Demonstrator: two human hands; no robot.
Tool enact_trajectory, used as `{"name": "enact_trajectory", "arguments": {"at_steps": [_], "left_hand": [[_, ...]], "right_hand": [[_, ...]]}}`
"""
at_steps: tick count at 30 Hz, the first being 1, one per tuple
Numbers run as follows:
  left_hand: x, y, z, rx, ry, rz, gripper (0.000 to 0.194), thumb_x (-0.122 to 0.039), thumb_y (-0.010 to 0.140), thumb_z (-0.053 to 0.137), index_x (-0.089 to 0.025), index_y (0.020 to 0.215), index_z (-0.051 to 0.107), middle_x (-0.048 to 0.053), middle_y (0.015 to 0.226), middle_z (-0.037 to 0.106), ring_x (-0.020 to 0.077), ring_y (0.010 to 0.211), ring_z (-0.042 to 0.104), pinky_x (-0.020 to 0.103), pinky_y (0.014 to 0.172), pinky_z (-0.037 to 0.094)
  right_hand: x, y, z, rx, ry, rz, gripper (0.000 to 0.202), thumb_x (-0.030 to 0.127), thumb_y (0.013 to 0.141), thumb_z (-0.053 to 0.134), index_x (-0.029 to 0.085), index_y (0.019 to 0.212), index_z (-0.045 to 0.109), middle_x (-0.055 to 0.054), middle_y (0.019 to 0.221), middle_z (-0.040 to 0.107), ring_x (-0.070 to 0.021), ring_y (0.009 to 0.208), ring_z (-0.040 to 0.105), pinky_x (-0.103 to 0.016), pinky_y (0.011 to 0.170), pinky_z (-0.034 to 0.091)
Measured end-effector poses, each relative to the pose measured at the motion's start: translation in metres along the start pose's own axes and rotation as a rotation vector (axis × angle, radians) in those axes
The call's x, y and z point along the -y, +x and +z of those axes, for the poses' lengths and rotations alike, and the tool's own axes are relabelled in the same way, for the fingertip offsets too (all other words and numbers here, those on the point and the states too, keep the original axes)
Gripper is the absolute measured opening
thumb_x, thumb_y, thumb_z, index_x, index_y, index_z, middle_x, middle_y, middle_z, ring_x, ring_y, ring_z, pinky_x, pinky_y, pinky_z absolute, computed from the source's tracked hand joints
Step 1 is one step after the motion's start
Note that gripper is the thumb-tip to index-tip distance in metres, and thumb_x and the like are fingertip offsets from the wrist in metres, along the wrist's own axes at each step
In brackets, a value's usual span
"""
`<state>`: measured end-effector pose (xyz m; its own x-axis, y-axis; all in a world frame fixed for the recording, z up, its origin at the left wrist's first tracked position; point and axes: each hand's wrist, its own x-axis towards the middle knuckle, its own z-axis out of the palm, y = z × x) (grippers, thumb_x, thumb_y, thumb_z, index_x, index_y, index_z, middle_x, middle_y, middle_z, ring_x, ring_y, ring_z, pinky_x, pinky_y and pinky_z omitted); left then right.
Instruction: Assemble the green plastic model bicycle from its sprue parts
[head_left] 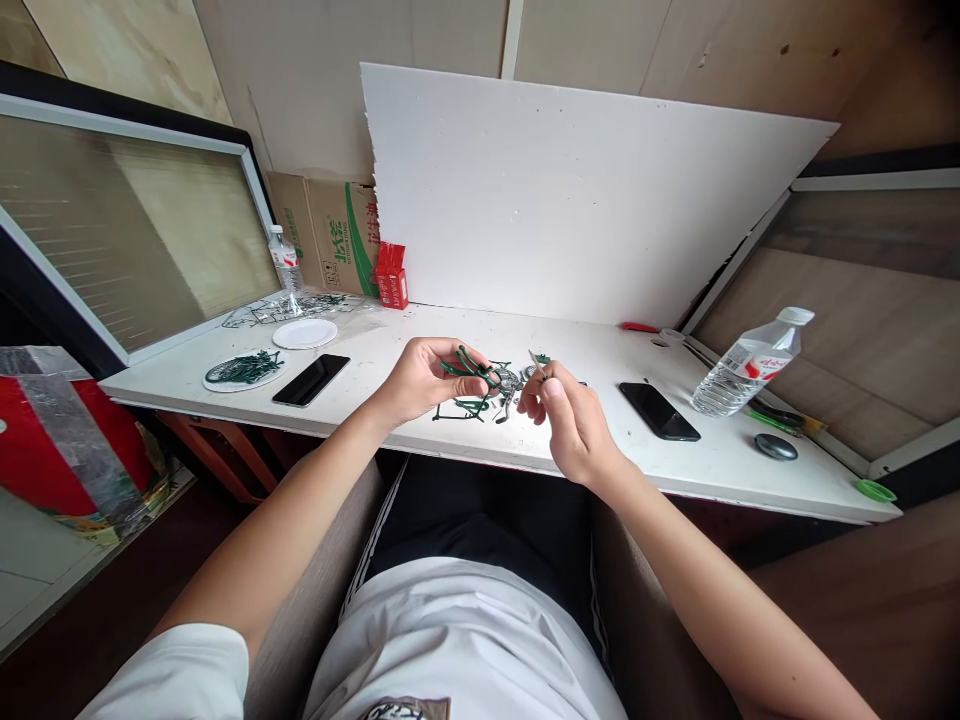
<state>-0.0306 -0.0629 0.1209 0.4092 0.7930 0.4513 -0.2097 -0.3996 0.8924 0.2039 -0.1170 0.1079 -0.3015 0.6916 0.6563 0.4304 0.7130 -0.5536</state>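
Note:
Above the white table, my left hand [430, 379] is closed, thumb and fingers pinching a small green part with thin bars [466, 364]. To its right, my right hand [571, 418] is also closed. Its thumb and index finger grip a thin, silvery piece [535, 358] that points up and to the left; its exact kind is too small to make out. Between and below the hands lie small green parts [469, 408] and grey spoked wheels [510, 380], partly hidden by my fingers.
A paper plate of green pieces [244, 372], a white plate [305, 334] and a phone [312, 380] lie left. On the right are another phone [659, 411], a water bottle [752, 364] and a dark round object [775, 447]. A white board [585, 200] leans behind.

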Motion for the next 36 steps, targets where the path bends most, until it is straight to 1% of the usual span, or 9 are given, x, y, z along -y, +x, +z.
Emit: {"name": "enact_trajectory", "arguments": {"at_steps": [4, 7, 9, 11, 13, 16, 22, 28, 36], "left_hand": [[-0.002, 0.000, 0.000, 0.027, 0.029, -0.002, 0.048, -0.040, 0.062, 0.103, -0.010, 0.091, 0.078, 0.011, 0.086, 0.081, 0.0209, 0.079, 0.078, 0.031, 0.076, 0.065], [-0.004, -0.001, -0.002, 0.051, 0.026, -0.007, 0.048, -0.040, 0.063, 0.102, -0.010, 0.092, 0.079, 0.012, 0.086, 0.082, 0.0215, 0.079, 0.079, 0.032, 0.077, 0.065], [-0.004, -0.001, -0.003, 0.067, 0.024, -0.013, 0.048, -0.040, 0.063, 0.102, -0.010, 0.093, 0.079, 0.012, 0.085, 0.081, 0.0223, 0.078, 0.079, 0.032, 0.076, 0.065], [-0.004, -0.001, -0.004, 0.081, 0.023, -0.018, 0.049, -0.040, 0.064, 0.102, -0.010, 0.095, 0.080, 0.011, 0.082, 0.081, 0.0231, 0.076, 0.080, 0.032, 0.074, 0.065], [-0.003, -0.001, -0.005, 0.097, 0.019, -0.030, 0.050, -0.041, 0.064, 0.102, -0.010, 0.097, 0.080, 0.011, 0.081, 0.081, 0.0239, 0.076, 0.080, 0.032, 0.074, 0.066], [-0.003, -0.001, -0.005, 0.115, 0.011, -0.056, 0.051, -0.041, 0.065, 0.101, -0.010, 0.100, 0.080, 0.011, 0.080, 0.081, 0.0245, 0.075, 0.080, 0.034, 0.074, 0.067], [-0.007, -0.003, -0.007, 0.117, 0.024, -0.070, 0.049, -0.043, 0.065, 0.101, -0.010, 0.095, 0.080, 0.011, 0.078, 0.080, 0.0222, 0.067, 0.078, 0.031, 0.066, 0.065], [-0.007, -0.004, -0.012, 0.135, 0.092, -0.061, 0.046, -0.042, 0.064, 0.101, -0.011, 0.091, 0.081, 0.010, 0.076, 0.079, 0.0209, 0.067, 0.076, 0.029, 0.064, 0.062], [-0.014, -0.004, -0.010, 0.244, 0.155, -0.082, 0.042, -0.049, 0.071, 0.096, -0.011, 0.082, 0.081, 0.012, 0.076, 0.079, 0.0195, 0.068, 0.075, 0.027, 0.066, 0.060]], "right_hand": [[-0.002, 0.003, -0.001, -0.052, -0.062, -0.060, 0.037, 0.045, 0.115, 0.037, 0.023, 0.093, 0.058, -0.005, 0.086, 0.063, -0.0184, 0.072, 0.058, -0.036, 0.067, 0.050], [-0.002, 0.006, -0.002, -0.110, -0.117, -0.146, 0.030, 0.040, 0.113, 0.045, 0.024, 0.114, 0.071, -0.008, 0.098, 0.061, -0.0207, 0.082, 0.061, -0.038, 0.070, 0.054], [-0.002, 0.007, -0.003, -0.157, -0.132, -0.200, 0.032, 0.037, 0.112, 0.046, 0.027, 0.128, 0.072, -0.009, 0.100, 0.058, -0.0221, 0.087, 0.062, -0.039, 0.070, 0.057], [-0.003, 0.008, -0.004, -0.200, -0.150, -0.253, 0.033, 0.033, 0.112, 0.047, 0.030, 0.135, 0.071, -0.009, 0.101, 0.056, -0.0220, 0.088, 0.063, -0.039, 0.070, 0.058], [-0.003, 0.009, -0.005, -0.247, -0.170, -0.318, 0.031, 0.028, 0.110, 0.052, 0.032, 0.133, 0.072, -0.008, 0.100, 0.059, -0.0215, 0.087, 0.064, -0.039, 0.070, 0.059], [0.000, 0.010, -0.008, -0.308, -0.189, -0.409, 0.021, 0.023, 0.105, 0.061, 0.030, 0.119, 0.076, -0.007, 0.095, 0.067, -0.0223, 0.086, 0.068, -0.040, 0.072, 0.059], [0.003, 0.012, -0.011, -0.305, -0.235, -0.427, 0.018, 0.022, 0.106, 0.059, 0.028, 0.102, 0.076, -0.007, 0.090, 0.072, -0.0233, 0.084, 0.069, -0.041, 0.072, 0.058], [0.003, 0.013, -0.009, -0.306, -0.238, -0.507, 0.020, 0.014, 0.102, 0.062, 0.029, 0.101, 0.075, -0.005, 0.090, 0.071, -0.0211, 0.081, 0.068, -0.039, 0.069, 0.054], [0.003, 0.011, -0.008, -0.281, -0.266, -0.482, 0.021, 0.017, 0.104, 0.060, 0.030, 0.101, 0.076, -0.005, 0.090, 0.072, -0.0220, 0.080, 0.068, -0.041, 0.070, 0.052]]}}
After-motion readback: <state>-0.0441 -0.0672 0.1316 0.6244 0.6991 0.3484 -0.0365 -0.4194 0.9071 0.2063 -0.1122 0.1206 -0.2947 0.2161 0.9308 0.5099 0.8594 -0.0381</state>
